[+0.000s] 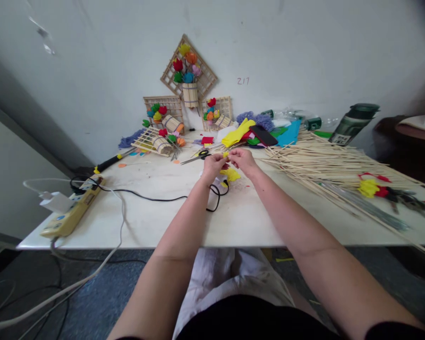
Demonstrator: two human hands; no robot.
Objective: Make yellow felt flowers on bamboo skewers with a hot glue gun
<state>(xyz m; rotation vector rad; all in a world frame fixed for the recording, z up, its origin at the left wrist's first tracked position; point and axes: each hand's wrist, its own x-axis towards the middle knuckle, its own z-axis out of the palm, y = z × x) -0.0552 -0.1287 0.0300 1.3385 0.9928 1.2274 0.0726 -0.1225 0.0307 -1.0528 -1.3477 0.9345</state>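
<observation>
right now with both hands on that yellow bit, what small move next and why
Probably a slight twist of the small yellow piece: the left hand and right hand both have fingertips at it, so one could steady while the other turns.

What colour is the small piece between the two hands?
The piece is yellow; head view shows it best.
</observation>
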